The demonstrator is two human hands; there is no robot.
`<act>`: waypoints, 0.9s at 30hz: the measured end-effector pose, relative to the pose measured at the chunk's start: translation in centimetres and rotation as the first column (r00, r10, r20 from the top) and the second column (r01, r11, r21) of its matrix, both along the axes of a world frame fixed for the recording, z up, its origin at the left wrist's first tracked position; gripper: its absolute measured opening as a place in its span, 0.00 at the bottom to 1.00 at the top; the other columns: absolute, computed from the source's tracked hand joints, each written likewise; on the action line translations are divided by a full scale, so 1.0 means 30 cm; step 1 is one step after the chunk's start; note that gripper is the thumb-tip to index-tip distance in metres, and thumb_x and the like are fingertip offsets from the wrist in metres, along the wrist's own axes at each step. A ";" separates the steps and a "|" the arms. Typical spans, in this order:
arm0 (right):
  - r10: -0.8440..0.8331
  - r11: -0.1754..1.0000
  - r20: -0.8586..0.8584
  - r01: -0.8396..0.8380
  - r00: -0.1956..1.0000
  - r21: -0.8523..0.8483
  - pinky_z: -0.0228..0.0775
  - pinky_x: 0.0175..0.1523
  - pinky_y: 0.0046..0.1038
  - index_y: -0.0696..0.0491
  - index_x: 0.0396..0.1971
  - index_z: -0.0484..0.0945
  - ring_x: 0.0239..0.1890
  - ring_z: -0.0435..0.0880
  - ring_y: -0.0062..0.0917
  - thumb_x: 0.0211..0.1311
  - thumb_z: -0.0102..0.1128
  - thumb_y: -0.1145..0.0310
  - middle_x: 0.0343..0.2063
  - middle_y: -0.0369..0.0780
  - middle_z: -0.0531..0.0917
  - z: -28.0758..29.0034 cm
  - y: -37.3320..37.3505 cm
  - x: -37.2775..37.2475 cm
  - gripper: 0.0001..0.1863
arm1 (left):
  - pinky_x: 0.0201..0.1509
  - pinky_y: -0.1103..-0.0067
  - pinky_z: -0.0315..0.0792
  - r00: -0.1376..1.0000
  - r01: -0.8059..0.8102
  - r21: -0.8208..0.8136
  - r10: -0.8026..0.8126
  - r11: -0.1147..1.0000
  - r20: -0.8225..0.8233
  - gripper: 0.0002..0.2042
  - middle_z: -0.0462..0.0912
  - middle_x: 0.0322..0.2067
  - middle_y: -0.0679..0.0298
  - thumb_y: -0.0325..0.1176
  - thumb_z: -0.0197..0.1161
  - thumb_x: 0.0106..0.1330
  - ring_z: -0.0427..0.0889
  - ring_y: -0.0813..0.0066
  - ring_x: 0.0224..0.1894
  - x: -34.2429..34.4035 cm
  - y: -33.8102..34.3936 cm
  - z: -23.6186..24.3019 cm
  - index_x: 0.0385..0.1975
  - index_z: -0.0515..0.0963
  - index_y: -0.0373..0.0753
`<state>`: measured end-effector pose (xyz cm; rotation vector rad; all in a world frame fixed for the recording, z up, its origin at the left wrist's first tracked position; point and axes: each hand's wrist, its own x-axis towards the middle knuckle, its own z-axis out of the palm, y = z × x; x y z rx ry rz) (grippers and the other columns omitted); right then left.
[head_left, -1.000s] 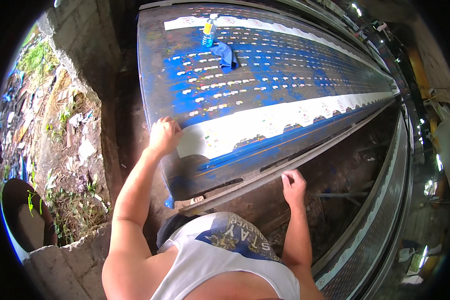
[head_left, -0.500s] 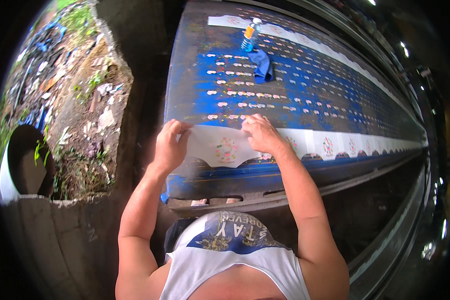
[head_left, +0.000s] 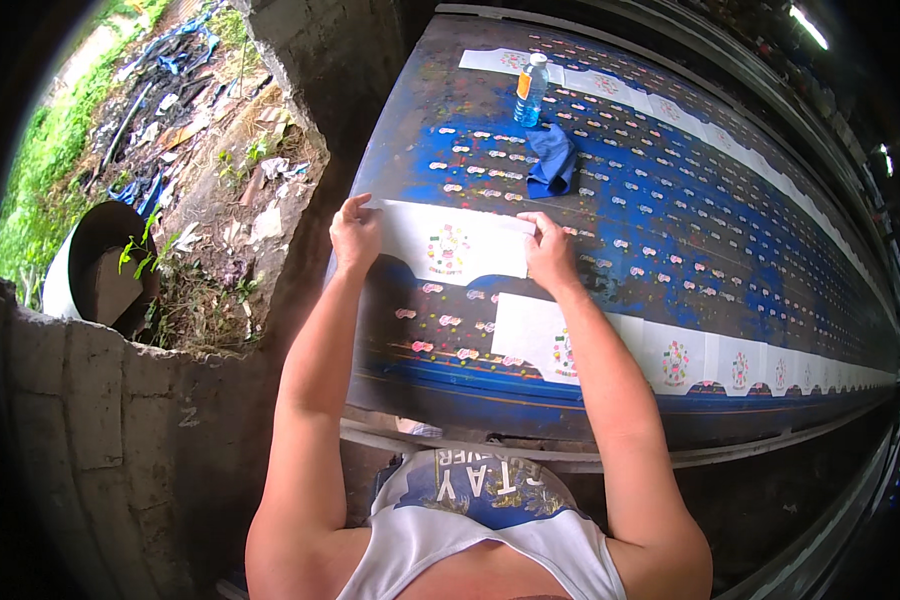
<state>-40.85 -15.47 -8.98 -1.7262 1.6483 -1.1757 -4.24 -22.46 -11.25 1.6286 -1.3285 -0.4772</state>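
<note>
A white fabric panel [head_left: 400, 235] with a small colourful print and a curved lower edge is stretched between my hands over the long dark-blue printing table [head_left: 420, 390]. My left hand [head_left: 355, 238] pinches its upper left corner near the table's left end. At the upper right corner, my right hand [head_left: 552, 255] closes its thumb and fingers on the edge. Below my right forearm, another printed panel [head_left: 520, 328] lies flat on the table, first in a row along the near edge. Small printed marks show on the table beneath the held panel.
Farther back stand a clear bottle [head_left: 532, 92] of blue liquid and a crumpled blue cloth [head_left: 551, 160]. A second row of white panels [head_left: 595, 84] runs along the far side. To the left, a broken concrete wall [head_left: 90, 400] opens onto rubble [head_left: 195, 150] and plants.
Both hands have lifted the end panel off the near row and carried it farther over the table. A strip of marked table now shows where it lay. The view has shifted slightly.
</note>
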 end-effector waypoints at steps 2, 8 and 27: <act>-0.051 0.996 -0.051 0.047 0.997 -0.082 0.84 0.52 0.40 0.51 0.54 0.85 0.46 0.93 0.42 0.70 0.68 0.74 0.46 0.46 0.92 -0.056 -0.002 -0.014 0.15 | 0.52 0.69 0.83 0.997 -0.056 -0.026 0.057 0.998 0.051 0.17 0.93 0.38 0.60 0.34 0.74 0.64 0.90 0.64 0.40 -0.047 -0.029 -0.011 0.53 0.90 0.45; -0.176 0.984 -0.077 0.172 0.981 -0.047 0.83 0.45 0.39 0.52 0.55 0.85 0.37 0.91 0.37 0.66 0.74 0.72 0.36 0.41 0.90 -0.061 0.004 0.013 0.18 | 0.52 0.69 0.83 0.992 -0.123 -0.014 0.123 0.992 -0.008 0.17 0.92 0.37 0.61 0.35 0.76 0.63 0.92 0.64 0.41 -0.046 -0.032 -0.058 0.52 0.91 0.45; -0.169 0.984 0.555 0.109 0.815 0.139 0.83 0.35 0.22 0.60 0.56 0.84 0.33 0.89 0.20 0.82 0.60 0.72 0.43 0.40 0.91 -0.016 0.029 -0.080 0.11 | 0.63 0.61 0.74 0.944 -0.109 -0.118 0.140 0.987 0.297 0.17 0.93 0.43 0.69 0.38 0.70 0.69 0.84 0.60 0.55 -0.083 -0.014 0.008 0.57 0.86 0.47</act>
